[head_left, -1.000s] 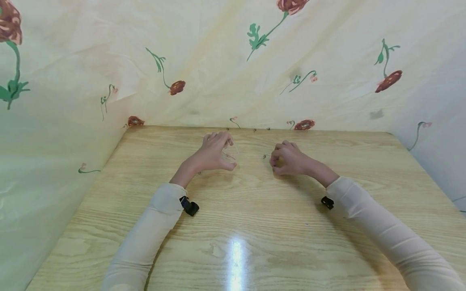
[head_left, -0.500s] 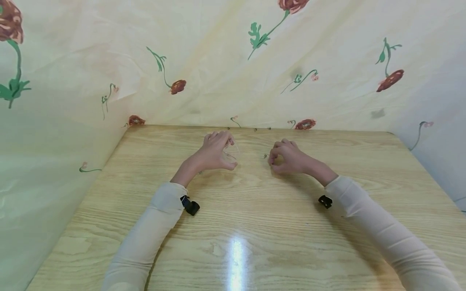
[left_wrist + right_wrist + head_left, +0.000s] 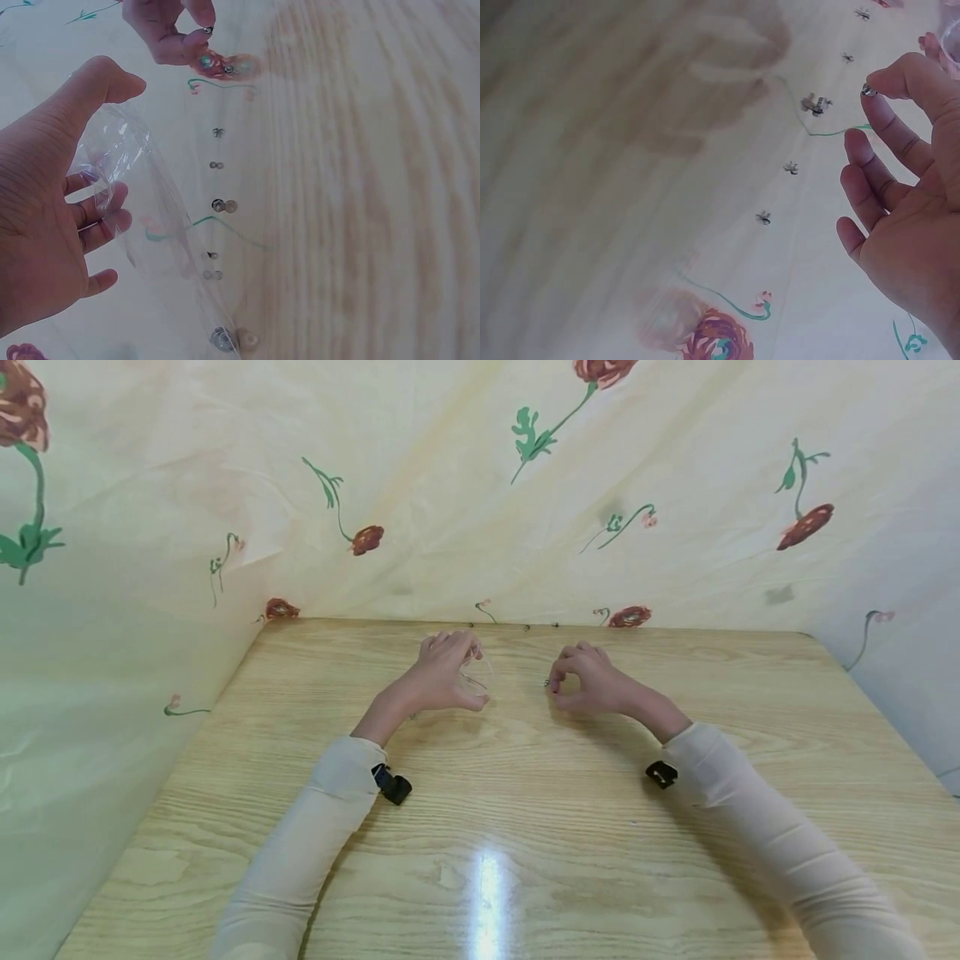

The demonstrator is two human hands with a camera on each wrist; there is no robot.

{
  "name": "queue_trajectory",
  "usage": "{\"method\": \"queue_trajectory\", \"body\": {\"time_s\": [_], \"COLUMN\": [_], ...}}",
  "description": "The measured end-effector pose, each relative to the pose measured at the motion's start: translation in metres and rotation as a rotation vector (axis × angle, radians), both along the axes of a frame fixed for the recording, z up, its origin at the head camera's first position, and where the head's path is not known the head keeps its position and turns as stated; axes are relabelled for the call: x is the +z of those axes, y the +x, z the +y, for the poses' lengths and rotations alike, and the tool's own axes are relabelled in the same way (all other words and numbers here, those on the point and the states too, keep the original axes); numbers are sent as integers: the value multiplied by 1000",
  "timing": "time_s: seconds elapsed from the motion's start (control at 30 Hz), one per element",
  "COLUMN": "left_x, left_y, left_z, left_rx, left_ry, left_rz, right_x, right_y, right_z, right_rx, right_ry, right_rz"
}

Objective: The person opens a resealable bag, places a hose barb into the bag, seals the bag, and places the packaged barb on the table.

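My left hand [image 3: 438, 675] holds a thin clear plastic bag [image 3: 124, 154], thumb spread well apart from the curled fingers. The bag hangs down past the fingers in the left wrist view. Opposite, my right hand [image 3: 588, 681] pinches a tiny dark, shiny metal piece [image 3: 868, 90] between thumb and index fingertip; its other fingers are loosely bent. What exactly the piece is, I cannot tell. Close by the right fingertips in the head view is another small dark piece [image 3: 547, 683]. The hands stand apart, facing each other over the far half of the table.
Several small silvery pieces [image 3: 816, 104] lie in a loose row, seen in both wrist views. The glossy wood-grain table [image 3: 487, 793] ends at a flower-printed sheet [image 3: 450, 485] behind and at the sides. Black straps [image 3: 392, 785] hang by the wrists.
My right hand has shifted slightly left, nearer the left hand, and its grip now shows as a rounder pinch. The left hand and the bag stay almost still.
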State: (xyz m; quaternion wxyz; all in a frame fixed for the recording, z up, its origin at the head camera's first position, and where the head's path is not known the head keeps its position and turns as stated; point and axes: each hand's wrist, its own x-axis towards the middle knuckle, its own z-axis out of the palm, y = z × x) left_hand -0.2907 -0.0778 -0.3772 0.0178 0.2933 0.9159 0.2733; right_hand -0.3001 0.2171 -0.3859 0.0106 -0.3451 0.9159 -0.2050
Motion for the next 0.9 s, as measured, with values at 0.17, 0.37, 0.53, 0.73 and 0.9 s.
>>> {"method": "queue_trajectory", "body": {"time_s": [0.17, 0.37, 0.53, 0.73, 0.9], "left_x": [2, 3, 4, 3, 2], "left_y": [1, 1, 1, 1, 0], "left_z": [0, 0, 0, 0, -1], "left_rx": [5, 7, 6, 9, 17], "left_ry": [7, 9, 11, 11, 12], "left_rz": [-6, -11, -15, -5, -6], "right_x": [2, 4, 6, 10, 13], "right_y": [-2, -2, -3, -2, -4], "right_z": [-4, -9, -12, -17, -23], "right_rx": [-4, 3, 19, 21, 37], "right_ry": [-32, -75, -109, -135, -181], "right_rz": [-13, -18, 8, 6, 68]}}
